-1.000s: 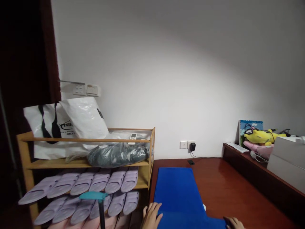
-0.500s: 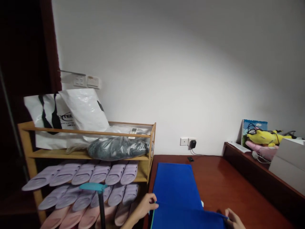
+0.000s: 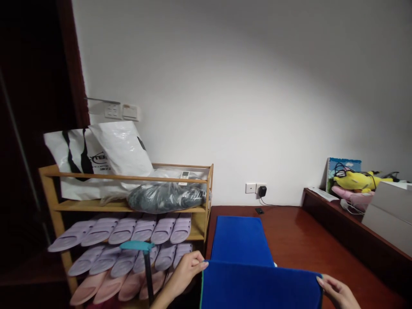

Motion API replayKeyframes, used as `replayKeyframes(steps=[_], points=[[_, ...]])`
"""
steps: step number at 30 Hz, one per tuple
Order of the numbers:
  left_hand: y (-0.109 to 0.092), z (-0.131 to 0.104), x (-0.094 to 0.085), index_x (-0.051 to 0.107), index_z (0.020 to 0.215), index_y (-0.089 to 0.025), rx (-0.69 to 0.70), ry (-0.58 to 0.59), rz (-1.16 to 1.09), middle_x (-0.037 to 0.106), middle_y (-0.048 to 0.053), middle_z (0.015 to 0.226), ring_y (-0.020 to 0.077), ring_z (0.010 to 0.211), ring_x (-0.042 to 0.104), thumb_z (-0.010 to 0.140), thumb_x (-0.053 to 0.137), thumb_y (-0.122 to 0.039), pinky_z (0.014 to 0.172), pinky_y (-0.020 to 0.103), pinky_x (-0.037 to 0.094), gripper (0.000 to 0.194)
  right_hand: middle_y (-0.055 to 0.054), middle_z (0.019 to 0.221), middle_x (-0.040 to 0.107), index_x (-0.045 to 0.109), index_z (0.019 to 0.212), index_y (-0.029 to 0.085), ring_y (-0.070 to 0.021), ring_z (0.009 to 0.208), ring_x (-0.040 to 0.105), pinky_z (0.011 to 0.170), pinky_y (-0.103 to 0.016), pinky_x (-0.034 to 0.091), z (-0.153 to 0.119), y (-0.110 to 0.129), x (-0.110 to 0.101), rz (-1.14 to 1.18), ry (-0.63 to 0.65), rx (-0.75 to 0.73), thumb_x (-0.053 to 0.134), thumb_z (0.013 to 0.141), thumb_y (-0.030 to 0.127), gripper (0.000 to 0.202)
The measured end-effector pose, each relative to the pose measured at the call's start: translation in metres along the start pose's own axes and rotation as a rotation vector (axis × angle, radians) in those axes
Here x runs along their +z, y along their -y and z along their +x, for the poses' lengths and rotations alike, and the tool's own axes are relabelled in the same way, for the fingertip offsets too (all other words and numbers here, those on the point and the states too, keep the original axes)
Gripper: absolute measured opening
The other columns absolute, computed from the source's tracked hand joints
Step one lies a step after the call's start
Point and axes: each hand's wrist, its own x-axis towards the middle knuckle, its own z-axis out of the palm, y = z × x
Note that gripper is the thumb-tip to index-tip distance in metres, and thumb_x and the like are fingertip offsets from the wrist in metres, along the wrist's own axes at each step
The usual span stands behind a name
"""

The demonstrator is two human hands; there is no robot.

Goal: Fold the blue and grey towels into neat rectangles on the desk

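Observation:
A blue cloth (image 3: 260, 285) with a thin green side edge hangs spread between my two hands, low in view. My left hand (image 3: 188, 272) pinches its upper left corner between thumb and fingers. At the upper right corner, my right hand (image 3: 339, 292) grips it the same way. Behind it, a flat blue cloth (image 3: 241, 238) lies on the reddish-brown table (image 3: 299, 240); its near end is hidden, and I cannot tell if the two are one piece. A bit of something white shows beside its right edge.
To the left stands a wooden rack (image 3: 48, 184) with lilac slippers (image 3: 96, 231), pink slippers (image 3: 106, 287), white bags (image 3: 125, 148) and a dark plastic-wrapped bundle (image 3: 167, 197). A teal-topped pole (image 3: 148, 270) rises before it. A black plug (image 3: 262, 192) is on the wall. White boxes (image 3: 389, 210) sit right.
Both hands have risen slightly and moved apart, the right one further right. The held cloth's top edge is now higher and pulled straighter. The view has shifted a little.

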Motion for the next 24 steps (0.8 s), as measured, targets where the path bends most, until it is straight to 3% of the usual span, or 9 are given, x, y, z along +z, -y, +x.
replayKeyframes(steps=[3, 10, 15, 18, 21, 24], points=[[-0.020, -0.007, -0.010, 0.050, 0.068, -0.019, 0.067, -0.035, -0.008, 0.046, -0.007, 0.054, 0.0103, 0.055, 0.042, 0.075, 0.057, -0.058, 0.055, 0.022, 0.028, 0.041, -0.001, 0.075, 0.061, 0.064, 0.072, 0.021, -0.0196, 0.078, 0.055, 0.076, -0.025, 0.044, -0.007, 0.016, 0.000, -0.033, -0.042, -0.025, 0.061, 0.072, 0.056, 0.035], [-0.055, -0.010, -0.017, 0.052, 0.071, -0.021, 0.171, -0.253, -0.015, 0.047, -0.006, 0.060, 0.0127, 0.060, 0.047, 0.076, 0.055, -0.058, 0.058, 0.022, 0.038, 0.038, 0.001, 0.062, 0.053, 0.058, 0.062, 0.021, -0.0154, 0.063, 0.048, 0.063, -0.022, 0.042, -0.012, 0.055, 0.009, -0.100, -0.156, -0.113, 0.061, 0.069, 0.058, 0.038], [-0.055, 0.000, 0.004, 0.051, 0.078, -0.022, 0.295, -0.495, -0.001, 0.052, -0.003, 0.069, 0.0148, 0.068, 0.053, 0.083, 0.046, -0.054, 0.066, 0.024, 0.044, 0.033, -0.001, 0.078, 0.061, 0.061, 0.083, 0.021, -0.0191, 0.079, 0.054, 0.072, -0.023, 0.042, 0.003, 0.070, 0.028, -0.013, -0.375, -0.143, 0.059, 0.070, 0.061, 0.042], [-0.053, 0.010, 0.020, 0.051, 0.084, -0.022, 0.301, -0.642, 0.041, 0.054, -0.002, 0.070, 0.0158, 0.068, 0.056, 0.086, 0.040, -0.054, 0.066, 0.026, 0.045, 0.034, 0.000, 0.074, 0.058, 0.058, 0.088, 0.020, -0.0180, 0.072, 0.052, 0.066, -0.025, 0.041, 0.016, 0.069, 0.046, -0.063, -0.564, -0.152, 0.051, 0.073, 0.065, 0.048], [-0.051, 0.023, 0.030, 0.049, 0.090, -0.021, 0.331, -0.717, 0.095, 0.055, -0.001, 0.071, 0.0161, 0.065, 0.056, 0.088, 0.035, -0.051, 0.065, 0.027, 0.046, 0.033, -0.001, 0.076, 0.057, 0.056, 0.089, 0.020, -0.0186, 0.073, 0.051, 0.067, -0.027, 0.039, 0.032, 0.065, 0.062, -0.118, -0.752, -0.159, 0.043, 0.076, 0.065, 0.049], [-0.047, 0.039, 0.031, 0.048, 0.091, -0.021, 0.360, -0.732, 0.111, 0.056, 0.000, 0.072, 0.0160, 0.065, 0.057, 0.089, 0.034, -0.049, 0.065, 0.028, 0.046, 0.032, -0.002, 0.079, 0.057, 0.055, 0.089, 0.019, -0.0197, 0.077, 0.053, 0.070, -0.029, 0.039, 0.048, 0.062, 0.073, -0.099, -0.843, -0.191, 0.040, 0.078, 0.064, 0.048]])
